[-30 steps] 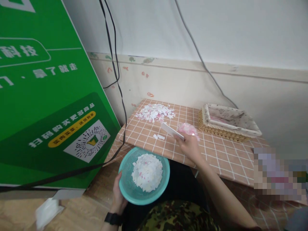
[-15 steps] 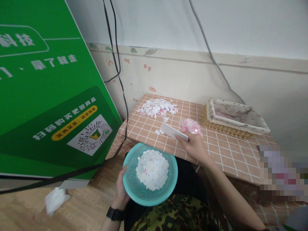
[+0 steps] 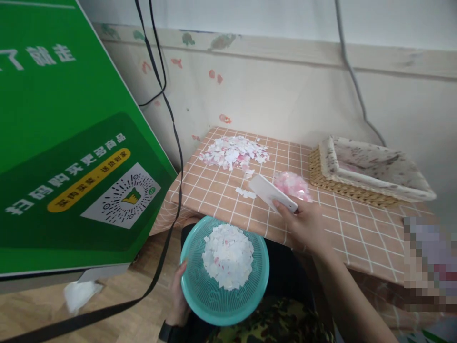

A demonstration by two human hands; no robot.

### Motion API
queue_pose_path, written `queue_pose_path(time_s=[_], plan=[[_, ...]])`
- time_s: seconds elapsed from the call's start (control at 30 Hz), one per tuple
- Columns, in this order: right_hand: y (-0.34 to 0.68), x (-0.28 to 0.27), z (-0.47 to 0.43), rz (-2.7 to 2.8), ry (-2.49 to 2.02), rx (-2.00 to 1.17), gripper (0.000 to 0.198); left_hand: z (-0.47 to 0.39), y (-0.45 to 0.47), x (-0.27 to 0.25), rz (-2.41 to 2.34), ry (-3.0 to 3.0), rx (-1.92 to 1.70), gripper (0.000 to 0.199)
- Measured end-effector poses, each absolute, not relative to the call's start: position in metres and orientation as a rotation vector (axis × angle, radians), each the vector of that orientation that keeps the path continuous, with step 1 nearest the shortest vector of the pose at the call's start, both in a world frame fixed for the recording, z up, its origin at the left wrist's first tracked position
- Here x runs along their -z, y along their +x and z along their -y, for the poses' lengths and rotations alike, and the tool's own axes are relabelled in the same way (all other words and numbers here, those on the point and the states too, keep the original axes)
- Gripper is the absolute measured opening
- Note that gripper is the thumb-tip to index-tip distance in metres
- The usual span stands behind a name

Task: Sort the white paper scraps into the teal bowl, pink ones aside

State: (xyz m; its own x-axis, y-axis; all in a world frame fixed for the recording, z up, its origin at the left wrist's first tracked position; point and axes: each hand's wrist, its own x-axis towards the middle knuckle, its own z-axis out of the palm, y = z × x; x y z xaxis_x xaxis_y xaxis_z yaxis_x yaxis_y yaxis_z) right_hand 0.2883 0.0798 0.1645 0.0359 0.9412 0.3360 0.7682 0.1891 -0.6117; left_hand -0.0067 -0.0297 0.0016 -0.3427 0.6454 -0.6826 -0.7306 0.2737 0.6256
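My left hand (image 3: 179, 295) grips the left rim of a round teal plastic colander (image 3: 214, 305), thumb over the edge. The colander sits in front of the table's near edge with a heap of white paper scraps (image 3: 228, 257) in it, a few of them pink. My right hand (image 3: 303, 221) is closed on one end of a flat white scraper (image 3: 271, 193), held tilted over the tabletop. A short row of paper scraps (image 3: 245, 192) lies just left of the scraper. Farther back is a larger pile of white and pink scraps (image 3: 233, 151).
A pink and white clump in clear plastic (image 3: 293, 185) lies just beyond my right hand. A cloth-lined wicker basket (image 3: 357, 190) stands at the back right of the checked table (image 3: 207, 195). A green sign (image 3: 89, 124) and a hanging black strap (image 3: 177, 143) are at the left.
The view has shifted and come closer. The scraper in my right hand has moved slightly right, away from the small row of scraps. My left hand still holds the colander.
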Motion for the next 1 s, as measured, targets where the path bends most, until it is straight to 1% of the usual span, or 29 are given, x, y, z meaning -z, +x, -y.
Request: queue_pose_path(time_s=[0.1,0.2,0.3,0.47,0.63,0.77,1.0], plan=[[0.283,-0.168,-0.081,1.874,-1.577,-0.444,0.03,0.031,-0.01,0.007,-1.376,-0.101,-1.392,0.015],[0.283,-0.168,-0.083,1.897,-1.554,-0.531,0.023,0.031,-0.014,0.011,-1.504,-0.109,-1.395,0.011],[0.285,-0.168,-0.082,1.799,-1.558,-0.46,0.02,0.028,-0.015,0.012,-1.574,-0.094,-1.416,0.008],[0.288,-0.167,-0.077,1.826,-1.562,-0.379,0.021,0.024,-0.016,0.014,-1.496,-0.081,-1.318,0.016],[0.291,-0.17,-0.077,1.96,-1.508,-0.46,0.022,0.023,-0.017,0.021,-1.462,0.005,-1.313,0.02],[0.292,-0.174,-0.08,1.974,-1.477,-0.429,0.021,0.022,-0.015,0.022,-1.439,0.031,-1.299,0.024],[0.288,-0.18,-0.084,2.018,-1.438,-0.533,0.02,0.022,-0.014,0.022,-1.421,0.032,-1.342,0.021]])
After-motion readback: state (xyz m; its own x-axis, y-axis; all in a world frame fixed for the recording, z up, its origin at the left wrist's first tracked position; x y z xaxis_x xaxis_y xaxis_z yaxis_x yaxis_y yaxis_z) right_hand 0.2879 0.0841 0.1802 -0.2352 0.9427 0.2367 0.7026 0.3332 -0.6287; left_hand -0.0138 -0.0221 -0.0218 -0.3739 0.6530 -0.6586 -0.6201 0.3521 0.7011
